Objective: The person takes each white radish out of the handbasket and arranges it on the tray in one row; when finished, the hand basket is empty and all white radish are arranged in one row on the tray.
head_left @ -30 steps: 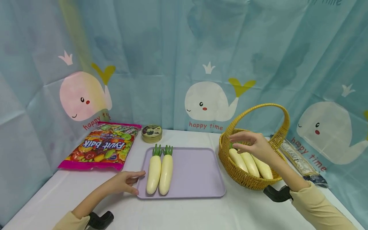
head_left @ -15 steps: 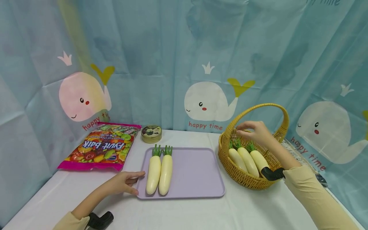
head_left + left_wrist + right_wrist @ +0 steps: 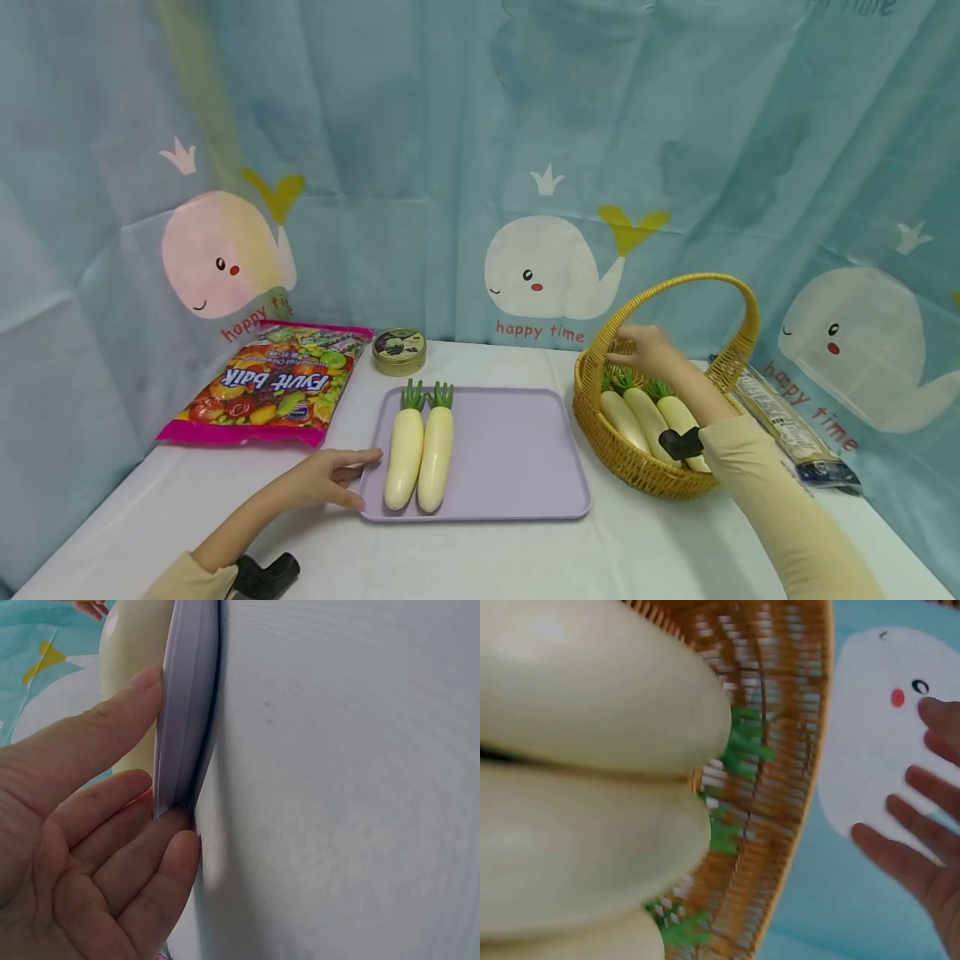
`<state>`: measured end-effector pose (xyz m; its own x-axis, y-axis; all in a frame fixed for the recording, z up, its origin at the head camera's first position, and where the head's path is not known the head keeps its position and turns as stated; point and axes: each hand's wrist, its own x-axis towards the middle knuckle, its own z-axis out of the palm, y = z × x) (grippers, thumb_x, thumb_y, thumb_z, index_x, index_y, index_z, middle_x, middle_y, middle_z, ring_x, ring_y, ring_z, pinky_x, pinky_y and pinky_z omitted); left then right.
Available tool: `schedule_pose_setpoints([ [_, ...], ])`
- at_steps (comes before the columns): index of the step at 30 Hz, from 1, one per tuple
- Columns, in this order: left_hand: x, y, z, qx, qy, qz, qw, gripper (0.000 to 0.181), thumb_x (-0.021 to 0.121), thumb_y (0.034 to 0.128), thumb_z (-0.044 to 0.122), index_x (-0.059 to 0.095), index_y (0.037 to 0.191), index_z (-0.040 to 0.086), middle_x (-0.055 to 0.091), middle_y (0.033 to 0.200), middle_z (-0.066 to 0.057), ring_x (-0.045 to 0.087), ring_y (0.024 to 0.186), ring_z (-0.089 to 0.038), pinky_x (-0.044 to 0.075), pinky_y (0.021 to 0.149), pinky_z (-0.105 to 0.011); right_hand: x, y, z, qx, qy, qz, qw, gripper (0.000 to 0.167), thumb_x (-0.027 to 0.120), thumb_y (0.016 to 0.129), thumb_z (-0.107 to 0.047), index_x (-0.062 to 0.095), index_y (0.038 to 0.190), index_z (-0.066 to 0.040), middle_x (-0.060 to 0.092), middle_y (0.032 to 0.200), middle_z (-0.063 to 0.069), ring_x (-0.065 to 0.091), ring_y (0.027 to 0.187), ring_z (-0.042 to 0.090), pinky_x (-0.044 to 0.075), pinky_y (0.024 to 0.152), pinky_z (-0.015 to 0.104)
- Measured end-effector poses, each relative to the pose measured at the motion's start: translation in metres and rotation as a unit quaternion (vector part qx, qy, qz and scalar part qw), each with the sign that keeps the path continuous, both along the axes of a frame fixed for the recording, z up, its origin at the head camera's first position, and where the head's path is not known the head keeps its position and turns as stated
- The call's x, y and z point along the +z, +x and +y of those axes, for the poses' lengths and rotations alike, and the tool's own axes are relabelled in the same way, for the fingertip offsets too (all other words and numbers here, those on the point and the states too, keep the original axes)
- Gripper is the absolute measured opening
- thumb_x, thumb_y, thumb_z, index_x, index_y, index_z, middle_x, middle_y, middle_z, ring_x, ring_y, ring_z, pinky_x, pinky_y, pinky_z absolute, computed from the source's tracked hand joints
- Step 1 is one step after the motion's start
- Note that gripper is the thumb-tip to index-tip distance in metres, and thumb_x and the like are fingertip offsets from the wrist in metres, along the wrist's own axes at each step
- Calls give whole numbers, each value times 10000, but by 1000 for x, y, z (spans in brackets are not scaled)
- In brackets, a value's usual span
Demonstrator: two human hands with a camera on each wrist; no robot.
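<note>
Read "happy time" on curtain | Saw three white radishes in wicker basket, two others on lilac tray | Read upside-down "Fruit" on bag | Saw left hand touching tray's left rim, fingers loose; right hand near basket's far rim, fingers spread, holding nothing

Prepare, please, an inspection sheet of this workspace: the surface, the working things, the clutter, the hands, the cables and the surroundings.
Surface: white table cover, slight creases.
Job's things: purple tray with two white radishes side by side on its left part; wicker basket with three radishes visible inside.
Clutter: candy bag, print upside down; round tin; long packet right of the basket.
Hands: left hand touches the tray's left edge; right hand reaches over the basket, holding nothing visible.
Cables: nothing seen.
Surroundings: blue curtain with whale prints behind the table.
</note>
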<state>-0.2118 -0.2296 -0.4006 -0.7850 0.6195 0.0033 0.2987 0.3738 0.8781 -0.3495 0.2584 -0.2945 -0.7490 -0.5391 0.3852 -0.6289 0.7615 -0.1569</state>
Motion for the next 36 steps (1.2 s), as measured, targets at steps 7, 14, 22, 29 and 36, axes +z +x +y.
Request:
schedule_pose_setpoints([
  [7, -1, 0, -2, 81, -95, 11, 9999, 721, 723, 739, 185, 370, 1275, -145, 325, 1292, -349, 356, 1134, -484, 431, 877, -390, -8, -2, -13, -369, -199, -799, 9959, 173, 672, 790, -55, 629, 947, 2, 611, 919, 145, 569, 891, 334, 497, 745, 434],
  [14, -4, 0, 1, 198, -81, -71, 9997, 727, 742, 718, 200, 399, 1271, -123, 341, 1290, -338, 390, 1122, -468, 443, 863, -385, -20, -9, -9, -506, -148, -949, 9941, 156, 637, 817, -45, 601, 943, 40, 598, 930, 190, 558, 903, 369, 498, 741, 448],
  [22, -6, 3, 3, 201, -97, -116, 9997, 725, 743, 716, 212, 409, 1272, -112, 356, 1287, -329, 402, 1118, -458, 445, 859, -395, -34, -8, -3, -151, -109, -1727, 9848, 306, 648, 816, -76, 560, 1075, 61, 538, 1100, 275, 497, 1013, 429, 471, 808, 466],
  [29, -3, 2, 2, 129, -60, -42, 9999, 722, 732, 725, 199, 392, 1271, -131, 340, 1289, -342, 379, 1129, -471, 433, 871, -398, -33, -4, -3, -525, -54, -3565, 9328, 741, 689, 797, -231, 295, 1343, 78, 306, 1315, 332, 467, 512, 219, 465, 519, 342],
  [36, -1, 0, 2, 82, -52, 27, 9999, 721, 729, 728, 205, 394, 1267, -137, 340, 1288, -344, 374, 1129, -477, 437, 869, -390, -36, -5, -1, -540, 178, -3716, 9267, 790, 739, 740, -190, 308, 1374, 1, 290, 1345, 304, 474, 1041, 367, 463, 717, 384],
])
